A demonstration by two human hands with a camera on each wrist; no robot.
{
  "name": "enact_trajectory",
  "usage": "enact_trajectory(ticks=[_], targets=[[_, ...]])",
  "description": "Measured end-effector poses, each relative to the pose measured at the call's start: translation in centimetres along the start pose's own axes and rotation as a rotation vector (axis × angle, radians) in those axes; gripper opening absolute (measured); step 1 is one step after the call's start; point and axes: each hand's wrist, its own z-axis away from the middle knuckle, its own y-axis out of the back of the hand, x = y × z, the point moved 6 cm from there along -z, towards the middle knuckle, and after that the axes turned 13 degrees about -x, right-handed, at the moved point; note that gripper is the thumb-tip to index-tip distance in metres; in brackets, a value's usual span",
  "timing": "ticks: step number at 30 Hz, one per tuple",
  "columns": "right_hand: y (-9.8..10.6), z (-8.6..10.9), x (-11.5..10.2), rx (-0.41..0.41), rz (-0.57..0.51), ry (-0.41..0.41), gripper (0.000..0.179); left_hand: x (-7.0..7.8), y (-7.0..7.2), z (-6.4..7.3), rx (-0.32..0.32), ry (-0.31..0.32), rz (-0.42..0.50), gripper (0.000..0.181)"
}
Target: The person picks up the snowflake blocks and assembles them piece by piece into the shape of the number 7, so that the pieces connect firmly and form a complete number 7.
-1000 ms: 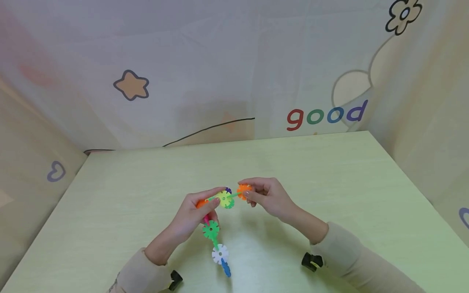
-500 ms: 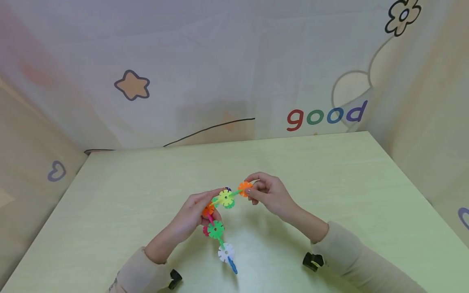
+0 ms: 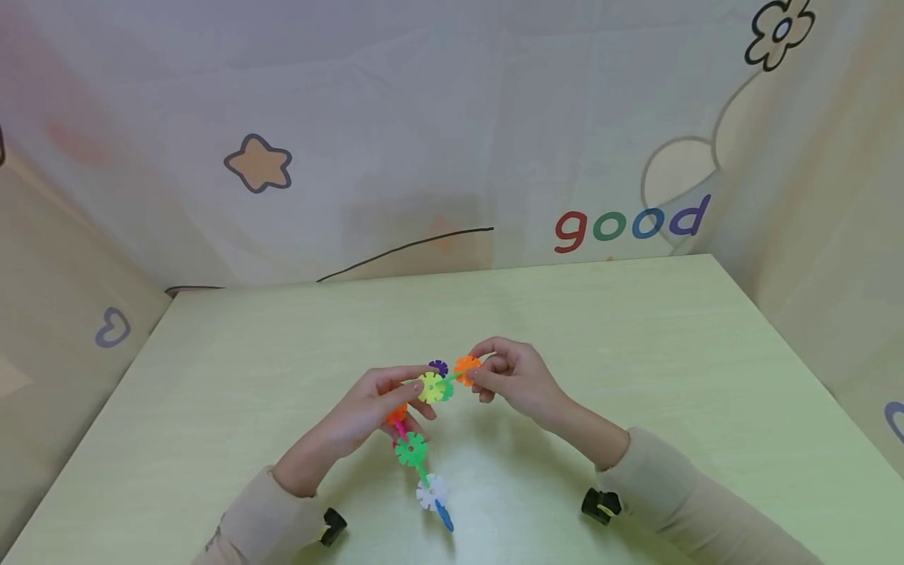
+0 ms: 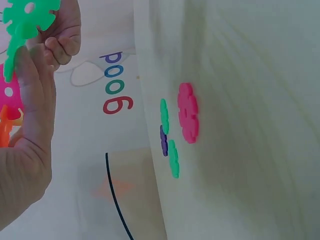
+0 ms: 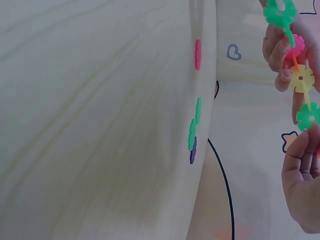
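Left thumb (image 3: 406, 394) now rests across the edge of a yellow disc (image 3: 431, 385)

A pale green bench (image 3: 600, 329) fills the lower half of the head view. Above it, two bare hands hold a chain of discs (image 3: 417, 453), slotted plastic pieces joined edge to edge. The left hand (image 3: 377, 404) grips its middle; the right hand (image 3: 519, 380) pinches the orange disc (image 3: 466, 367) at one end. The other end hangs lower, finishing in a blue disc (image 3: 444, 515). Half a second ago the thumb was out of sight; its new place probably steadies the chain. In the left wrist view, a pink disc (image 4: 188, 113), two green discs (image 4: 173, 158) and a purple disc (image 4: 164, 141) lie loose on the bench.
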Motion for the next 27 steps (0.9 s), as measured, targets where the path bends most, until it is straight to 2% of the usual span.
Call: enact_trajectory(ticks=[2, 9, 13, 18, 23, 27], targets=[[-0.1, -0.1, 0.0, -0.006, 0.002, -0.008, 0.022, 0.0, 0.2, 0.2, 0.008, 0.0, -0.015, 0.045], [0.4, -1.0, 0.6, -0.044, 0.021, -0.053, 0.023, -0.3, 1.0, 1.2, 0.031, -0.019, 0.022, 0.043], [0.5, -2.1, 1.4, -0.107, 0.137, -0.101, 0.019, -0.6, 1.6, 1.9, 0.04, -0.023, 0.046, 0.045], [0.3, -3.6, 2.8, -0.194, 0.3, -0.138, 0.022, -1.0, 2.2, 2.6, 0.04, -0.061, 0.089, 0.047], [0.1, -4.8, 4.5, -0.225, 0.38, -0.211, 0.024, -1.0, 2.6, 3.0, 0.031, -0.091, 0.093, 0.048], [-0.7, -5.6, 5.2, -0.258, 0.428, -0.231, 0.028, -1.0, 2.9, 3.3, 0.038, -0.091, 0.09, 0.047]])
